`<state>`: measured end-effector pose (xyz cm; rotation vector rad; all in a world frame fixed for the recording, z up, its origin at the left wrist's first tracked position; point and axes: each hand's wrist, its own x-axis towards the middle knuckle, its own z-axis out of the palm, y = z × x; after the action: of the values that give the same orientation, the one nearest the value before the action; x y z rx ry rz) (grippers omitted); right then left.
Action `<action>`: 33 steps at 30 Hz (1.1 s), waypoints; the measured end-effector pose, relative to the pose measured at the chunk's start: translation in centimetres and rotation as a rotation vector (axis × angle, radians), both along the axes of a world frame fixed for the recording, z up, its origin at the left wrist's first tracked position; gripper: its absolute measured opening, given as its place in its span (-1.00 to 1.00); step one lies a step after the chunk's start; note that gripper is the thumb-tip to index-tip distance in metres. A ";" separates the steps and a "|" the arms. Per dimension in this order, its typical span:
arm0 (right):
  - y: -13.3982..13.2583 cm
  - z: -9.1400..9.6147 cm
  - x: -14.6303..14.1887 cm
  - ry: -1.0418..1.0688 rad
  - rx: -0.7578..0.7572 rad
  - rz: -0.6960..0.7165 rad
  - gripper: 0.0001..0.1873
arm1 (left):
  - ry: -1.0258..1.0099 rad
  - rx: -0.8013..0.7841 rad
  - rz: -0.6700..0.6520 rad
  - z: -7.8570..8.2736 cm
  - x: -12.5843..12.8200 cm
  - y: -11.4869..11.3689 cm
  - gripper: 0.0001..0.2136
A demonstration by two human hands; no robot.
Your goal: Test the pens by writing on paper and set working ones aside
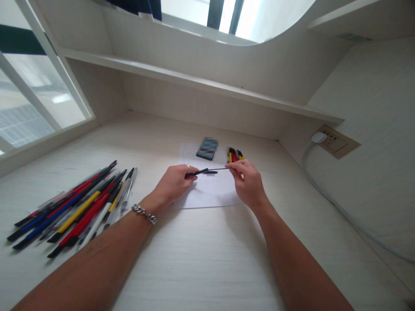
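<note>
My left hand is closed around a black pen barrel, tilted slightly up to the right. Between the fingertips of my right hand is one end of a thin dark pen refill. The refill's other end meets the tip of the barrel; whether it sits inside I cannot tell. Just under them, a small black pen part, perhaps a cap, shows over a white sheet of paper. Behind my right hand lies a small row of pens in black, red and yellow.
A large pile of pens spreads over the desk at the left. A phone-like dark object, partly blurred, lies at the paper's far edge. A shelf runs across the back. A charger with a grey cable hangs at the right wall.
</note>
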<state>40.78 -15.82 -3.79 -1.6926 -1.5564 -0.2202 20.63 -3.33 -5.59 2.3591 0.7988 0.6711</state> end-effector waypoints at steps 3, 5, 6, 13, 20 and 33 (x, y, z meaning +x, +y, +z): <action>0.0 0.0 -0.8 0.109 0.032 0.056 -0.78 | 0.009 0.026 -0.022 -0.1 0.2 -0.1 -0.75; 0.1 -0.2 -1.4 0.206 0.042 0.093 -0.81 | 0.009 0.028 -0.036 -0.3 0.3 -0.2 -0.75; 0.2 -0.3 -1.6 0.253 0.041 0.102 -0.82 | 0.008 0.026 -0.047 -0.4 0.3 -0.3 -0.75; 0.6 -0.8 -2.8 0.454 0.024 0.106 -0.70 | -0.026 -0.012 -0.093 -0.5 0.6 -0.6 -0.75; 0.6 -0.9 -2.8 0.549 0.030 0.145 -0.62 | -0.063 -0.074 -0.120 -0.5 0.6 -0.7 -0.75; 2.8 -3.5 -1.8 0.044 -0.250 -0.066 -0.83 | -0.083 -0.119 -0.070 -0.4 0.4 -0.4 -0.76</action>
<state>38.99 -12.97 -7.30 -1.9301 -1.5479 -0.0218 21.07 -3.71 -6.02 2.2258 0.6977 0.6689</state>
